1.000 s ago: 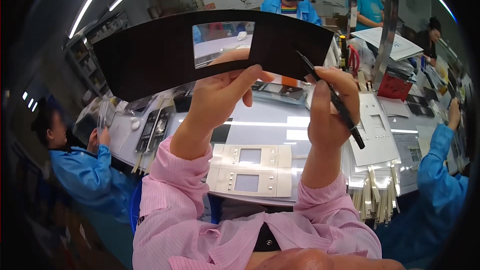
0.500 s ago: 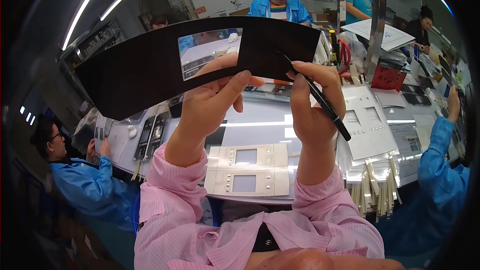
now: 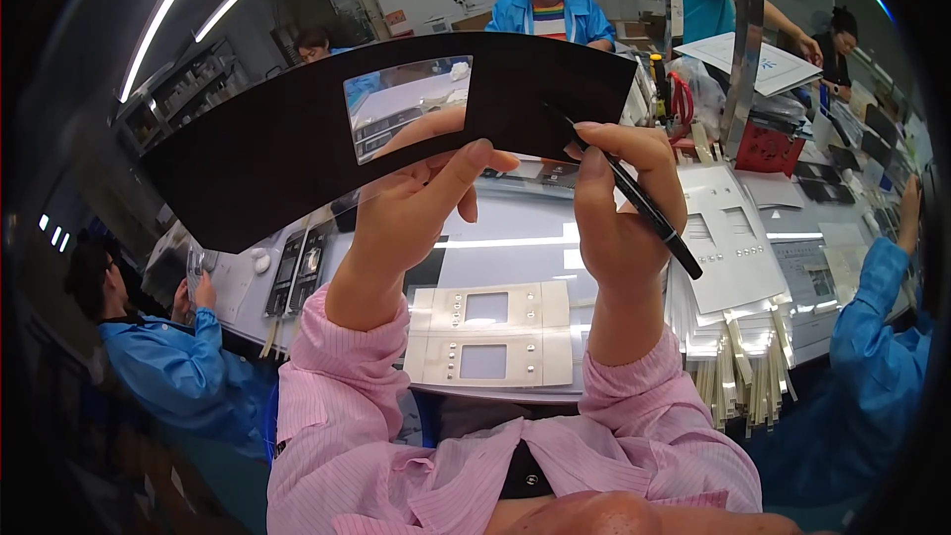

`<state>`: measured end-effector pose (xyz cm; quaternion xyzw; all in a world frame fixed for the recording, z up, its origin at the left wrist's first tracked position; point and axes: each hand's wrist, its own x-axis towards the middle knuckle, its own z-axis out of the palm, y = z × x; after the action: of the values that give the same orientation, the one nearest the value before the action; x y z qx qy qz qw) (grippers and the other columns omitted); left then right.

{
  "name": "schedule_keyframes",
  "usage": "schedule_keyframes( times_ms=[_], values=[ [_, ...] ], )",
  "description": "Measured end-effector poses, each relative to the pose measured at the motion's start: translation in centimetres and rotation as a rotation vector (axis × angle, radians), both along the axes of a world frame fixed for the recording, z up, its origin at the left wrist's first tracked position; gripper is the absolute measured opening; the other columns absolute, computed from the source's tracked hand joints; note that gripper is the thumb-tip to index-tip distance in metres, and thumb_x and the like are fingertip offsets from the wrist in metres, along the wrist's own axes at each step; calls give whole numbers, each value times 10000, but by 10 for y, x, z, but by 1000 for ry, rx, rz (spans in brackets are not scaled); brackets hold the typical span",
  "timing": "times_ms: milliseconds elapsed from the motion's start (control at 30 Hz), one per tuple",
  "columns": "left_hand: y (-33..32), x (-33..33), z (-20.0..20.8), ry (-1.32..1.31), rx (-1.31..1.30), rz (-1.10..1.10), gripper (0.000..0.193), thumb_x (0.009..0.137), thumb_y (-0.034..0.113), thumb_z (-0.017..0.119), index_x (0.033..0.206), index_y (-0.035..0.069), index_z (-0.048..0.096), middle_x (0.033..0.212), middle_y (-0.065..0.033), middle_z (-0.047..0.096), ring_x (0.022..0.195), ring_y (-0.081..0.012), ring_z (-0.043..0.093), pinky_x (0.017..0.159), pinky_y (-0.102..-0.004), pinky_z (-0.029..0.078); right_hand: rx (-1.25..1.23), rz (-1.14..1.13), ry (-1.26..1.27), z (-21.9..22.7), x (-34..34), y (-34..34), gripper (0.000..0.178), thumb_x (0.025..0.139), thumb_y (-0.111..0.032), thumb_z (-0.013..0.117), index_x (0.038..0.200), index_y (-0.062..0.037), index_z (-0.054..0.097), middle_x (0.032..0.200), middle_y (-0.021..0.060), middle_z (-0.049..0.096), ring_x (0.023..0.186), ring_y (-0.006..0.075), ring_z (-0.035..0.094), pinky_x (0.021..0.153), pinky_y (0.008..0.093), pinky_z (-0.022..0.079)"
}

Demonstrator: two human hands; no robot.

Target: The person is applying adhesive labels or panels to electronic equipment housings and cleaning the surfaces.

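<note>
Left end's dipped over the last second on that long, slightly curved black panel [image 3: 267, 139] with the clear four-sided window [image 3: 396, 104]. Biggest thing around is the pale, smooth-topped desk [image 3: 525, 260], and the panel's held up above it. Down and to the right of the panel sits a pile of white sheets with cutouts [image 3: 728, 277], pale strips hanging off its near end. Flat cream sheet with two square openings [image 3: 485, 334] lies on the desk below the panel. Left hand [image 3: 411, 208] has the panel's lower edge pinched by the window, thumb in front, fingers behind. Right hand [image 3: 624, 203] is gripping a slim black pen [image 3: 656, 218], aimed at the panel's right part; can't tell if the tip's touching.
</note>
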<state>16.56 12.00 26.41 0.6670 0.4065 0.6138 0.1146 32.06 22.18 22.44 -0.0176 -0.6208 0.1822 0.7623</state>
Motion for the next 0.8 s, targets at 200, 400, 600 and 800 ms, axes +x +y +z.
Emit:
schedule_keyframes(
  times_ms=[200,400,600,800],
  values=[
    [-4,-5,6,24,63,67,266,962,122,622,1191,-10,593,915,-134,725,599,-68,605,472,-179,449,33,47,128,-2,6,2,218,807,11,658,1018,-28,619,931,81,695,815,208,628,778,324,467],
    [-6,-5,14,32,162,104,278,956,132,632,1195,-4,592,909,-155,726,549,-91,604,454,-191,451,57,12,124,-2,4,5,210,823,3,660,1026,-35,623,945,82,701,835,210,637,784,325,469],
    [-7,-4,14,20,147,93,270,962,134,624,1179,-23,595,908,-160,726,565,-100,620,454,-192,455,111,-28,64,-1,6,5,169,927,-42,610,1082,23,601,945,136,687,878,172,655,840,279,473],
    [-4,-3,13,35,147,94,275,963,127,620,1185,-32,591,907,-161,724,612,-100,638,456,-193,458,124,-22,94,0,0,8,224,805,-1,684,1020,-53,650,933,60,692,821,200,629,775,319,457]
  ],
)
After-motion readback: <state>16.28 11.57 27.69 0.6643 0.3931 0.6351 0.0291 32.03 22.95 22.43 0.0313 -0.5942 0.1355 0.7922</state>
